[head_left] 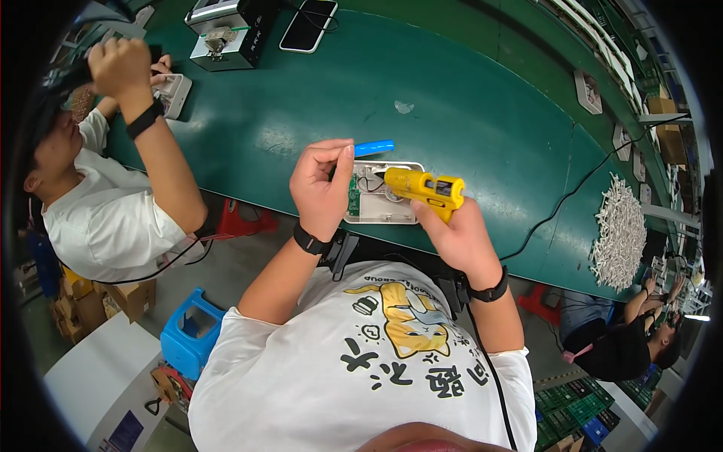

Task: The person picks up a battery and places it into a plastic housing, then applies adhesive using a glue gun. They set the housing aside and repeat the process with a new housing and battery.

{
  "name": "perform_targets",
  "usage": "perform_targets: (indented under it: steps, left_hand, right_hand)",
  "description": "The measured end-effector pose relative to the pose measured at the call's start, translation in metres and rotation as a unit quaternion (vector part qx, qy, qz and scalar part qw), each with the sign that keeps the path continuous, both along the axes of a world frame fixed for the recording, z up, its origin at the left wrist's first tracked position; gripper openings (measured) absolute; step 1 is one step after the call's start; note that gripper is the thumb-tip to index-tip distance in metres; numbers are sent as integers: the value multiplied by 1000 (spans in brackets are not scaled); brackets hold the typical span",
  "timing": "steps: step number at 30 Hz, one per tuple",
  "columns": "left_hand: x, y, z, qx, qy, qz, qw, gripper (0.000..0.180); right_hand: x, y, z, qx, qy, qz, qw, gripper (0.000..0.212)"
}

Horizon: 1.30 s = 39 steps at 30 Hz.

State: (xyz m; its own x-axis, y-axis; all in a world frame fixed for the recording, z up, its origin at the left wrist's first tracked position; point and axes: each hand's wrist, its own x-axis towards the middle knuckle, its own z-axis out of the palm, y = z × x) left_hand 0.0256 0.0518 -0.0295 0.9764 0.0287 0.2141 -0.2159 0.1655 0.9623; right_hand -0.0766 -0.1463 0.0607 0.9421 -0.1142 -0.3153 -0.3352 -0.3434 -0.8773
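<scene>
While L hand (322,181) pinches one end of a blue cylinder (374,148) betw. thumb & fingertips, R hand (463,233) is wrapped round the grip of a yellow gun-shaped tool (425,187). L grip narrow, cyl. sticking out to the right, just above the far edge of a white casing (388,213). R grip closed round the handle; exact finger pos. on trigger hidden, can't tell. Casing lies open side up on green table (482,120), at the near edge, directly in front of the wearer. Tool's nozzle end points left, over casing interior; contact w/ anything inside can't be told. Inside casing: green circuit board (354,196) at L end, thin wires nr. middle, partly covered by tool. Black wristbands on both wrists. Far L of table: black-and-silver machine (233,34), w/ white-edged phone (308,26) just R of it. Far R: heap of small white pieces (619,233), nr. table edge; black cable (561,203) runs across the surface to its left. Co-worker in white top (105,218) at L, one fist raised, another pale casing (175,94) close by. Second co-worker, dark top (614,350), far R. Blue stool (194,331) on floor, lower L.
</scene>
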Motion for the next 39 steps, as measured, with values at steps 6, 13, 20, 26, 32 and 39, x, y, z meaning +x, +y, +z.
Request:
perform_targets:
  steps: [6, 13, 20, 26, 32, 39]
  left_hand:
    - [-2, 8, 13, 177, -189, -27, 965, 13]
    - [-3, 8, 22, 228, -232, -65, 943, 17]
    - [-3, 9, 29, 254, -224, -111, 934, 17]
    - [-1, 9, 30, 264, -217, -131, 931, 16]
    - [-1, 8, 32, 254, -199, -155, 934, 15]
    - [10, 10, 45, 356, -272, -111, 887, 17]
  right_hand:
    - [-15, -26, 7, -36, 4, -23, 999, 23]
    - [-26, -33, 4, -40, 58, -68, 995, 26]
    - [-26, -30, 3, 7, 20, -82, 996, 30]
    - [-29, -34, 5, 31, 36, -75, 996, 30]
    - [-37, -42, 1, 54, 29, -77, 995, 32]
    - [-37, -45, -12, 87, 24, -93, 992, 33]
